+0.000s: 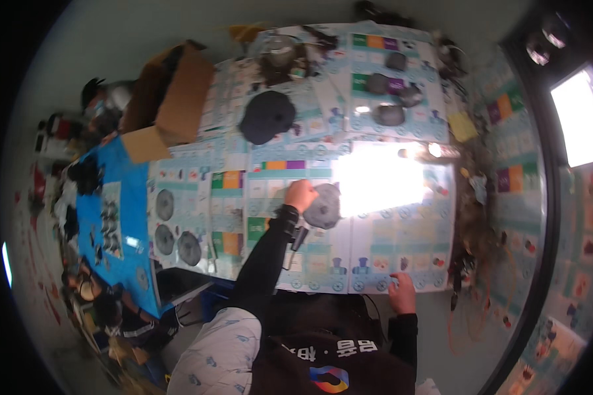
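My left hand reaches over the middle of the table, its fingers closed at the left edge of a grey round piece. This piece looks flat and has a small mark at its centre; its exact kind I cannot make out. A small black object lies beside my left wrist. At the table's front edge, my right hand rests with its fingers loosely apart and nothing visible in them. To the left lie similar grey round pieces. Farther back sits a dark rounded piece, resembling a cap.
Printed train-pattern sheets cover the table, with strong glare right of centre. Several grey rounded pieces sit at the back right. An open cardboard box stands back left, near a blue table. Another person is at lower left.
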The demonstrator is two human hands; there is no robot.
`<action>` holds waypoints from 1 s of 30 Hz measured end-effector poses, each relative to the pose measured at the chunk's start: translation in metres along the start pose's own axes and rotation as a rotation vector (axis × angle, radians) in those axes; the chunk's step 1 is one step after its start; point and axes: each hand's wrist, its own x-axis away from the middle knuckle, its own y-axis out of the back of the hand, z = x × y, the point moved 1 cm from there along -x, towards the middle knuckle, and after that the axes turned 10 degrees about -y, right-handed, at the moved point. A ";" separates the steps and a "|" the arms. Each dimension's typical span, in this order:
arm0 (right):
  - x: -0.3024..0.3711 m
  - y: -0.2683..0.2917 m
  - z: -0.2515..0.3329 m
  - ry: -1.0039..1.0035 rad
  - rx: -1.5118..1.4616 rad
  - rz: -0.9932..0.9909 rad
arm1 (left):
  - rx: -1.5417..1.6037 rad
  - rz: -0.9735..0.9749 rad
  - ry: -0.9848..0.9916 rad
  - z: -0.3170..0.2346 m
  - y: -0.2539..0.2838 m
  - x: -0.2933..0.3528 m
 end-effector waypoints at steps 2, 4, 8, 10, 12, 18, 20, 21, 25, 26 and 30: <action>-0.002 0.000 -0.006 -0.059 0.002 0.026 | 0.109 -0.047 -0.077 -0.022 0.005 -0.001; -0.003 -0.001 -0.012 -0.077 -0.021 0.021 | 0.351 0.002 -0.030 -0.051 0.031 0.011; -0.010 -0.007 0.012 0.041 0.027 0.011 | 0.559 -0.117 0.111 -0.033 0.131 0.059; -0.014 -0.011 0.030 0.083 0.087 0.038 | 0.730 -0.169 0.279 0.007 0.178 0.087; -0.014 -0.016 0.060 0.083 0.080 0.060 | 0.892 -0.341 0.395 0.074 0.208 0.120; 0.005 -0.053 0.130 0.070 0.194 0.078 | 0.763 -0.746 0.655 0.309 0.239 0.226; 0.017 -0.071 0.145 0.050 0.247 0.073 | 0.706 -0.783 0.705 0.355 0.234 0.241; 0.024 -0.081 0.151 0.065 0.252 0.079 | 0.636 -0.769 0.753 0.370 0.232 0.242; 0.047 -0.122 0.188 0.064 0.259 0.102 | 0.585 -0.783 0.785 0.415 0.218 0.253; 0.052 -0.131 0.199 0.040 0.234 0.113 | 0.585 -0.770 0.787 0.421 0.212 0.251; 0.066 -0.152 0.252 0.049 0.272 0.140 | 0.915 -0.878 0.771 0.461 0.210 0.263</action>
